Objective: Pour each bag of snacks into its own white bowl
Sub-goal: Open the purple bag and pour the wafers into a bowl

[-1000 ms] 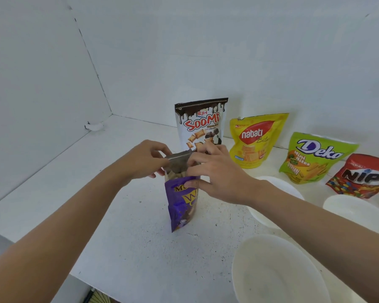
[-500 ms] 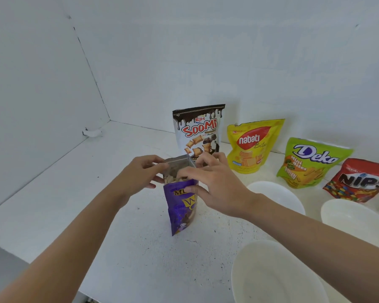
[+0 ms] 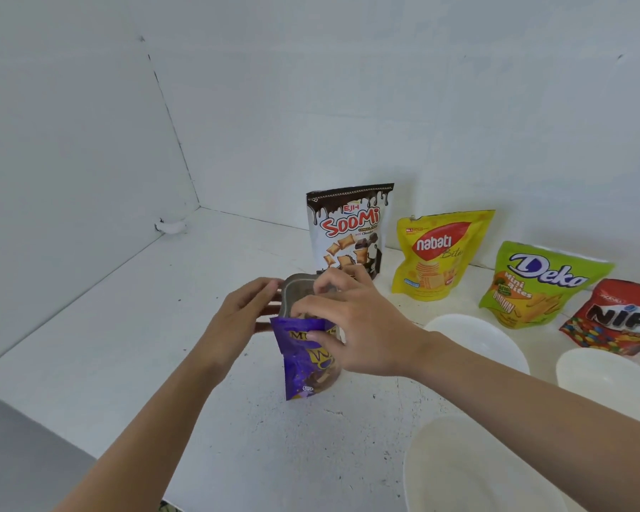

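The tabletop's left half lies open to its back-left corner, while snack bags line the back edge and white bowls crowd the right edge.

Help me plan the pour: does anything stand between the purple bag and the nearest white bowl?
Nothing visible does. The purple bag, held by the left hand and right hand, stands left of the nearest white bowl, with only bare table between them.
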`<state>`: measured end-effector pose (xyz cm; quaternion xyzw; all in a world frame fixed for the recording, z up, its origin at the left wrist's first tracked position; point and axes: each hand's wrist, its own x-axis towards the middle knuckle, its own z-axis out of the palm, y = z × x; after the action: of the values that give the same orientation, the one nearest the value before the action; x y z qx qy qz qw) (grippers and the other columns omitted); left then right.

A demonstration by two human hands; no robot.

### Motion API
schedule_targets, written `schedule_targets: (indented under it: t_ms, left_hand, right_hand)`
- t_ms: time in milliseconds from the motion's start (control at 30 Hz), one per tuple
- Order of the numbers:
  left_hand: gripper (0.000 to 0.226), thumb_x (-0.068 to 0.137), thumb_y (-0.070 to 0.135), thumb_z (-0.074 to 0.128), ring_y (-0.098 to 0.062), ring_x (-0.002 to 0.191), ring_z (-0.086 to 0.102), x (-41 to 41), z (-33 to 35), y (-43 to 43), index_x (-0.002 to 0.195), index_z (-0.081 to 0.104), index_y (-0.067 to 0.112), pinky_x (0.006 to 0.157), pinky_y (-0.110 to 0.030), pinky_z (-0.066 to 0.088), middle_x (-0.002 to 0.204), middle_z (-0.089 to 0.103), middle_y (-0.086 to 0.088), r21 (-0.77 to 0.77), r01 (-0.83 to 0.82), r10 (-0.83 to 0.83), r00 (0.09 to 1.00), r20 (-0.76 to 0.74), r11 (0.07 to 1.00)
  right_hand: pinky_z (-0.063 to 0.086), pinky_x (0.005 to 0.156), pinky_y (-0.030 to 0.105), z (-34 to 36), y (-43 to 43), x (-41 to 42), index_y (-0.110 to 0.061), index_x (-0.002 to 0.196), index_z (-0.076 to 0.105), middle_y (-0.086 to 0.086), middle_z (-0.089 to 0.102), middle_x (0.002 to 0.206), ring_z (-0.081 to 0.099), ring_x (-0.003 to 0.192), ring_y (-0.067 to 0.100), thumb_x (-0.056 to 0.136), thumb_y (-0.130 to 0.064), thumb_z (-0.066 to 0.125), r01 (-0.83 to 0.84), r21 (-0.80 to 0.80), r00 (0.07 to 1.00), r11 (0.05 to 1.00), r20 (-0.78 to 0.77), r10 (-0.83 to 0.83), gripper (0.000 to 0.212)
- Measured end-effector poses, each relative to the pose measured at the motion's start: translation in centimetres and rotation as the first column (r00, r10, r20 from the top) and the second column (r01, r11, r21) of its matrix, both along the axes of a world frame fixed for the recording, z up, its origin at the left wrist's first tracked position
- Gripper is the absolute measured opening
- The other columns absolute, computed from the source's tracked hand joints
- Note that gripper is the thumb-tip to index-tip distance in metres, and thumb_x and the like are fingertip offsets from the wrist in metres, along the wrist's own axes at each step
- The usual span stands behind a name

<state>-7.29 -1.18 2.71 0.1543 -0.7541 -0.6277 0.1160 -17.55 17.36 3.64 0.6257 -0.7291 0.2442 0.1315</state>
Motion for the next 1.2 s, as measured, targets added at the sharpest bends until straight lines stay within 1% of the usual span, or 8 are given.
schedule_targets:
  t_ms: [100,200,333,500,733,933,1100,1200]
  left_hand:
    - [0.031,0.100,0.036,0.051,-0.026,0.111,0.069,2.7,-2.6,-0.6,0.120,0.067,0.019,0.092,-0.043,0.055,0.118,0.072,-0.007,0.081,0.029,-0.024,0.997,-0.068,0.996]
    - [0.036,0.098,0.031,0.052,-0.023,0.119,0.066,4.8,-5.2,0.2,0.128,0.064,0.014,0.098,-0.043,0.053,0.126,0.071,-0.004,0.078,0.112,-0.110,0.993,-0.037,0.991]
    - [0.029,0.101,0.016,0.059,-0.014,0.109,0.071,4.8,-7.7,1.9,0.129,0.062,0.022,0.086,-0.024,0.054,0.121,0.073,0.008,0.041,0.138,-0.139,0.990,0.033,0.990]
    - [0.021,0.103,0.012,0.055,-0.024,0.103,0.072,3.3,-10.5,2.7,0.122,0.064,0.015,0.084,-0.034,0.059,0.115,0.075,-0.002,-0.003,0.003,-0.003,1.000,0.007,1.000]
    - [0.016,0.101,0.013,0.059,-0.021,0.099,0.072,2.6,-11.9,4.7,0.116,0.065,0.018,0.082,-0.035,0.060,0.105,0.076,0.003,0.023,-0.197,0.198,0.979,-0.050,0.980]
    - [0.037,0.097,0.023,0.061,-0.014,0.096,0.072,3.1,-10.8,5.8,0.129,0.048,0.038,0.073,-0.026,0.058,0.111,0.068,-0.004,0.161,-0.226,0.249,0.959,-0.136,0.961]
    - [0.042,0.094,0.022,0.055,-0.016,0.117,0.067,2.8,-9.5,6.2,0.135,0.046,0.029,0.086,-0.027,0.058,0.119,0.067,0.020,0.255,-0.139,0.206,0.944,-0.258,0.957]
    - [0.040,0.097,0.027,0.055,-0.022,0.122,0.064,1.8,-8.5,6.0,0.137,0.050,0.032,0.096,-0.042,0.056,0.134,0.062,0.004,0.339,-0.138,0.238,0.932,-0.274,0.931]
  right_hand:
    - [0.026,0.095,0.031,-0.1,0.1,0.2,-0.021,0.112,0.064,-0.009,0.064,0.103,0.046,0.110,0.015,0.085,-0.019,0.072,0.001,-0.005,1.000,1.000,-0.028,-0.002,0.028]
    - [0.033,0.096,0.036,0.2,-0.1,0.3,-0.022,0.105,0.065,-0.011,0.061,0.104,0.045,0.112,0.016,0.087,-0.027,0.070,0.011,-0.001,1.000,1.000,-0.009,-0.011,0.020]
    - [0.035,0.098,0.044,0.4,-1.4,0.4,-0.020,0.101,0.066,-0.010,0.062,0.106,0.046,0.115,0.017,0.089,-0.030,0.069,-0.011,0.035,0.998,0.999,-0.053,0.013,0.016]
    - [0.035,0.101,0.037,0.6,-3.1,0.6,-0.016,0.103,0.062,-0.003,0.056,0.120,0.048,0.120,0.017,0.092,-0.028,0.065,-0.024,0.063,0.997,0.998,-0.069,0.028,0.016]
    - [0.046,0.087,0.045,1.0,-4.2,-0.7,-0.020,0.083,0.046,0.000,0.059,0.113,0.057,0.095,0.021,0.098,-0.027,0.058,0.161,0.047,0.982,0.986,0.087,-0.165,0.020]
    - [0.052,0.074,0.045,1.0,-3.2,-2.4,-0.013,0.087,0.057,-0.002,0.055,0.101,0.056,0.089,0.018,0.099,-0.025,0.059,0.293,-0.039,0.910,0.955,0.317,-0.266,0.017]
    - [0.042,0.069,0.036,3.4,-3.0,-3.0,-0.020,0.075,0.047,-0.006,0.045,0.082,0.046,0.074,0.013,0.097,-0.021,0.061,0.407,-0.177,0.844,0.896,0.448,-0.295,0.027]
    - [0.043,0.073,0.040,4.6,-2.8,-2.8,-0.021,0.071,0.047,-0.005,0.044,0.080,0.048,0.078,0.017,0.096,-0.022,0.061,0.456,-0.210,0.814,0.865,0.492,-0.309,0.029]
